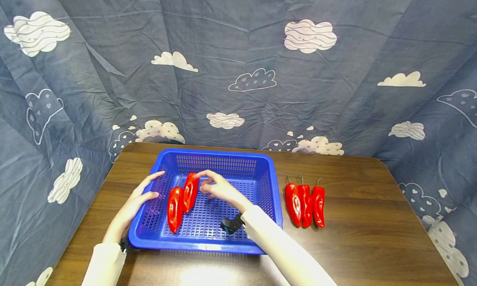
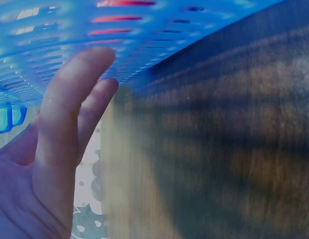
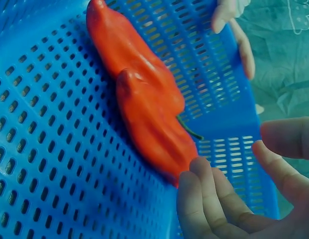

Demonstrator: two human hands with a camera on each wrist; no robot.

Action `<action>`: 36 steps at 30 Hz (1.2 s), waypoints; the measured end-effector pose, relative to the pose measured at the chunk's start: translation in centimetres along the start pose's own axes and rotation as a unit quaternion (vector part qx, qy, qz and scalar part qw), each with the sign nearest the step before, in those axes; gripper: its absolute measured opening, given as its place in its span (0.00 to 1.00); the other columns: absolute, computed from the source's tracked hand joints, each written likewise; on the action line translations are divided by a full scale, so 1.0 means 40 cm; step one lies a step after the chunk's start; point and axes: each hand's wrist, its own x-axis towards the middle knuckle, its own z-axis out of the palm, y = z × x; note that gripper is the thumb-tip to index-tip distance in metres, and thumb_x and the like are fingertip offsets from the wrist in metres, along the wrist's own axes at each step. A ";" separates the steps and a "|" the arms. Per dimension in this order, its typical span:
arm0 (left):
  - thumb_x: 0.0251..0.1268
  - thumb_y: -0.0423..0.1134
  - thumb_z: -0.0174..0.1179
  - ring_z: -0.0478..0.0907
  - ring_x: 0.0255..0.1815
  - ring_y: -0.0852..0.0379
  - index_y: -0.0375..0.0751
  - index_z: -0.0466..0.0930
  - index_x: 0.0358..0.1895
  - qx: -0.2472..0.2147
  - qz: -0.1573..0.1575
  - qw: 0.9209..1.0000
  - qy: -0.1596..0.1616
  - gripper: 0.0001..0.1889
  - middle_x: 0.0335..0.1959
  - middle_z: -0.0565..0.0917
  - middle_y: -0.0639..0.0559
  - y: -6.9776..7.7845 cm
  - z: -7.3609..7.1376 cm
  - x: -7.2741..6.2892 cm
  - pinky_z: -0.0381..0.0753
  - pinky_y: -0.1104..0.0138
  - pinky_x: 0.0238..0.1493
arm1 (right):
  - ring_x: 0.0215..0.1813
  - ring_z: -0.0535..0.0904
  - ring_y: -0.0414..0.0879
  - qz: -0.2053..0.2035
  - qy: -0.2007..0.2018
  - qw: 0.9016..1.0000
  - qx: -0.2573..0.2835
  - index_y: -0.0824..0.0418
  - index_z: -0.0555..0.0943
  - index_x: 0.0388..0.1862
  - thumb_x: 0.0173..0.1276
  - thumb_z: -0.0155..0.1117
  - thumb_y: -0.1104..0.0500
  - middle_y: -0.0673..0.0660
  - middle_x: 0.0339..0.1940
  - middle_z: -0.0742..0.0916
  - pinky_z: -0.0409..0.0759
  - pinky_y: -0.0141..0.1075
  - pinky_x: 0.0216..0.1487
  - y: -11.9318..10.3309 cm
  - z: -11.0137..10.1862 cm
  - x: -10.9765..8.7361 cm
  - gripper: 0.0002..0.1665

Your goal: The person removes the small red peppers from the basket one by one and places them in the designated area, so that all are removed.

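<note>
A blue plastic basket (image 1: 216,248) with slotted walls holds two red peppers lying lengthwise near its left side. The left pepper (image 1: 174,209) has its green stem toward the back. Overlapping its upper part in the head view is the other pepper (image 1: 190,192). My right hand (image 1: 220,188) is inside the basket, fingers loosely bent, with fingertips (image 3: 200,172) right at this pepper's back end and nothing enclosed between them. My left hand (image 1: 136,203) holds the basket's left side, some digits over the rim and other fingers (image 2: 97,107) along the outer wall.
Three red peppers (image 1: 304,205) with green stems lie side by side on the wooden table (image 1: 365,207), right of the basket. A grey-blue cloud-patterned cloth (image 1: 208,87) hangs behind the table and along its sides.
</note>
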 end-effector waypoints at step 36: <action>0.70 0.32 0.46 0.67 0.59 0.44 0.48 0.54 0.74 -0.009 -0.009 1.000 0.000 0.30 0.70 0.56 0.38 0.007 0.004 -0.003 0.78 0.56 0.46 | 0.15 0.65 0.39 0.042 0.004 0.987 -0.158 0.60 0.76 0.62 0.54 0.59 0.71 0.56 0.29 0.80 0.66 0.26 0.17 0.030 0.053 0.102 0.32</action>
